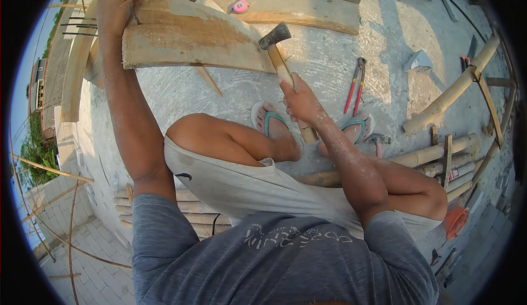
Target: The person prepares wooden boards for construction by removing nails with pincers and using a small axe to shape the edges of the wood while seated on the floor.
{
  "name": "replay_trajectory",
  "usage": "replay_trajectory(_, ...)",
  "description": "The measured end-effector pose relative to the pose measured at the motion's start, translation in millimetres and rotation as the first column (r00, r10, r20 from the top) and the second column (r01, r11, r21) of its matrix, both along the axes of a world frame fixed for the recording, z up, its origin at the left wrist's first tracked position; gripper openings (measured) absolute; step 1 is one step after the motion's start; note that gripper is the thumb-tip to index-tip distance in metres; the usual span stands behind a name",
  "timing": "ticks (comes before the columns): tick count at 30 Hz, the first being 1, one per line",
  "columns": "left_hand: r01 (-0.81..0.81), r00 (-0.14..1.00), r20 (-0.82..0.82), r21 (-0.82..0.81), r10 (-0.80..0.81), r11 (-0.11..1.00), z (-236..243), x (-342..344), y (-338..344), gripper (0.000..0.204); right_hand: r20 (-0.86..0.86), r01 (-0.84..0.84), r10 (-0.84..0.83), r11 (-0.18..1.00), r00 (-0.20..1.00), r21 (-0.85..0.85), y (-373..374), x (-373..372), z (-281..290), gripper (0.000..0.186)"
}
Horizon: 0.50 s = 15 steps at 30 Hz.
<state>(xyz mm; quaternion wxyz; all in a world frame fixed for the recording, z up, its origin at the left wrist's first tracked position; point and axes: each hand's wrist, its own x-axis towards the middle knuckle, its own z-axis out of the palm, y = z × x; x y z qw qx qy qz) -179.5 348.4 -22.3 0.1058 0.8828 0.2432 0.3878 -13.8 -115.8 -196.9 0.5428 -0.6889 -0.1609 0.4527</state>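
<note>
My right hand [303,103] is closed round the wooden handle of a hatchet [279,60]. Its dark metal head points away from me, beside the right end of a wooden board [192,38]. At the far left, my left arm reaches out and my left hand [116,6] grips the board's upper left corner; some of its fingers are hidden. A bent nail [135,15] sticks out of the board close to that hand. The board's face is stained brown with grey cement marks.
Beyond the board lie more planks [296,8], with a pink tape measure [240,6] on one. Red-handled pincers [355,87] lie on the concrete floor right of my feet, near a hammer [379,139]. Bamboo poles [455,82] stand at right; others lie beneath my legs.
</note>
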Motion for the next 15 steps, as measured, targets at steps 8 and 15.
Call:
replay_trajectory(8, -0.074, 0.968, -0.201, 0.352, 0.153, 0.933, 70, 8, -131, 0.028, 0.158, 0.112, -0.137, 0.981, 0.978, 0.156, 3, -31, 0, 0.031)
replay_trajectory(15, -0.228, 0.971, -0.004, -0.29, 0.237, 0.929, 74, 15, -161, 0.042, 0.03, 0.005, -0.008, 0.997, 1.0, 0.074, -4, -37, -19, 0.032)
